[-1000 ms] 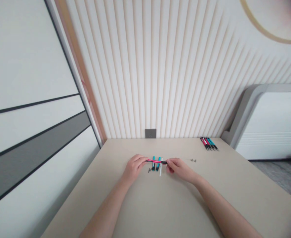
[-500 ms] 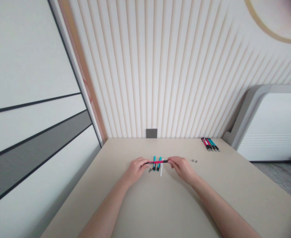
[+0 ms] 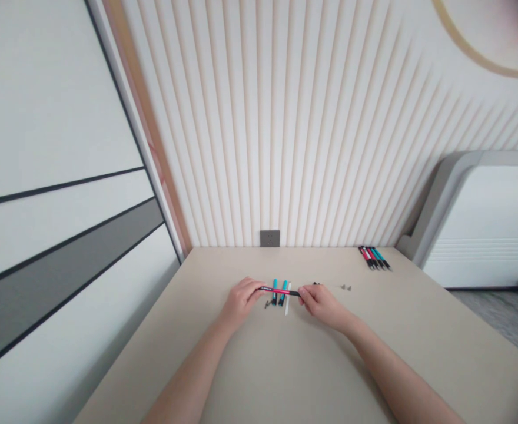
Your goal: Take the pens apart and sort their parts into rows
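Beige desk (image 3: 259, 359), one slim pen (image 3: 280, 291) (pink barrel, black end)

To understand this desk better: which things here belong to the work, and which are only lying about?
Work: left hand, right hand, pink pen between them, two teal pens, white strip, small dark parts.
Lying about: far pen row, small grey parts, wall socket.

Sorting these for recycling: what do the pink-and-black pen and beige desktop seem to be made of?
The pink-and-black pen looks like glossy plastic, going by its bright colour and sheen, though it is too small to be sure. The beige desktop looks like matte laminate or painted board: flat, even colour, no visible grain.
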Demonstrator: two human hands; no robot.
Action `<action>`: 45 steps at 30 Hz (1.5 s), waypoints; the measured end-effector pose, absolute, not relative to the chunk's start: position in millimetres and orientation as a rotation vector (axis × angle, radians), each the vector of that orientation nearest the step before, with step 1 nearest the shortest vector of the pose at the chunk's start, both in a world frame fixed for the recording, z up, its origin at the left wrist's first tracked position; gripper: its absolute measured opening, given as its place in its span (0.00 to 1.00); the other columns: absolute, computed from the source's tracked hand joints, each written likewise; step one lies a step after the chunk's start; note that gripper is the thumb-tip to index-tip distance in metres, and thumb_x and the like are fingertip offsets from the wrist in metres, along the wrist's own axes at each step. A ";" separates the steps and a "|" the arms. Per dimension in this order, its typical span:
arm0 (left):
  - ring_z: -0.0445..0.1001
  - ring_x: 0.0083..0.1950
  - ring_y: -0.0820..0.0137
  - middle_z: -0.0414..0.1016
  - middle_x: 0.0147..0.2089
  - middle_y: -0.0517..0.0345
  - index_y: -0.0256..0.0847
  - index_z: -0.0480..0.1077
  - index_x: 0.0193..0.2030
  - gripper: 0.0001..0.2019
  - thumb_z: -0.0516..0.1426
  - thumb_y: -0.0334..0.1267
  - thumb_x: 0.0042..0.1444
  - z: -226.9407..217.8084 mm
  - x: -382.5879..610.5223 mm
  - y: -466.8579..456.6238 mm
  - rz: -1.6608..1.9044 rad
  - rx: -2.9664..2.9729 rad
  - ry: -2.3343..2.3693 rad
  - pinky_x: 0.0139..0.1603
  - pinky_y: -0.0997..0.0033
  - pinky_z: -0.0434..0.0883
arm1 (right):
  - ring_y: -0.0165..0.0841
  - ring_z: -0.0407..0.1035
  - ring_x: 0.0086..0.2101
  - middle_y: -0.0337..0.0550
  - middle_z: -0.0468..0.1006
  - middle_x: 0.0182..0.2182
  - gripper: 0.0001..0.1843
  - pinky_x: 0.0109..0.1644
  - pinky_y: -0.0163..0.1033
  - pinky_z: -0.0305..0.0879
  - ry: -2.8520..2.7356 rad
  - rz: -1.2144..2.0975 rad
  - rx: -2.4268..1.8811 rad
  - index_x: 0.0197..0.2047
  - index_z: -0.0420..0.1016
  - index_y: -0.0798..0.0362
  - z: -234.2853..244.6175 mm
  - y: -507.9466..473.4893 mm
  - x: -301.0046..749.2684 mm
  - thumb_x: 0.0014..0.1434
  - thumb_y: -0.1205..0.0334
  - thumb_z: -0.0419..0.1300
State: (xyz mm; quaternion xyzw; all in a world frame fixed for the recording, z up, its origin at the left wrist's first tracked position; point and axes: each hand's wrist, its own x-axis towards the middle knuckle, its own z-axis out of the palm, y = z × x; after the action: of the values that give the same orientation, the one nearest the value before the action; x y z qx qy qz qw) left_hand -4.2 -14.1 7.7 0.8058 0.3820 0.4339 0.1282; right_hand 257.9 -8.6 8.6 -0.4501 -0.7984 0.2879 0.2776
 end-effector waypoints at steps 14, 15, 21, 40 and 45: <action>0.75 0.36 0.69 0.78 0.36 0.56 0.39 0.72 0.44 0.10 0.58 0.41 0.57 3.5 4.5 -12.2 1.484 1.832 1.256 0.41 0.70 0.73 | 0.28 0.61 0.23 0.36 0.69 0.21 0.25 0.29 0.33 0.55 -2.154 0.831 -1.145 0.28 0.69 0.53 6.8 -13.5 248.7 0.69 0.49 0.42; 0.75 0.36 0.69 0.78 0.37 0.56 0.39 0.72 0.44 0.10 0.58 0.41 0.57 3.8 4.7 -12.5 1.489 1.833 1.253 0.41 0.70 0.73 | 0.28 0.61 0.23 0.36 0.69 0.21 0.25 0.29 0.33 0.55 -2.161 0.820 -1.145 0.27 0.68 0.53 7.0 -13.4 248.8 0.69 0.50 0.42; 0.76 0.37 0.69 0.79 0.38 0.55 0.40 0.73 0.45 0.11 0.59 0.41 0.57 1.3 4.8 -11.9 1.517 1.851 1.244 0.40 0.70 0.73 | 0.28 0.60 0.24 0.36 0.68 0.22 0.23 0.30 0.33 0.54 -2.173 0.818 -1.115 0.28 0.67 0.53 9.8 -14.7 248.3 0.69 0.52 0.43; 0.77 0.40 0.67 0.81 0.41 0.53 0.39 0.75 0.46 0.11 0.57 0.40 0.60 7.5 10.8 -24.7 1.488 1.946 1.167 0.45 0.68 0.73 | 0.31 0.66 0.30 0.39 0.75 0.30 0.13 0.36 0.35 0.58 -2.175 0.821 -1.073 0.40 0.72 0.53 15.3 -18.0 246.0 0.67 0.59 0.48; 0.77 0.38 0.68 0.80 0.40 0.53 0.39 0.75 0.46 0.12 0.56 0.41 0.61 10.6 11.9 -25.4 1.514 1.955 1.262 0.43 0.69 0.73 | 0.30 0.63 0.27 0.37 0.73 0.26 0.13 0.31 0.34 0.56 -2.165 0.824 -1.083 0.40 0.74 0.53 13.4 -18.5 244.8 0.66 0.57 0.50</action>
State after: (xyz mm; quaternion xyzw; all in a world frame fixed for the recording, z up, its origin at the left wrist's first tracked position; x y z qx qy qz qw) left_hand 11.9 -25.4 10.6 0.6925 0.4470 0.5362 0.1819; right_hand 244.8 -18.5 13.4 -0.4055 -0.8108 0.3085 0.2882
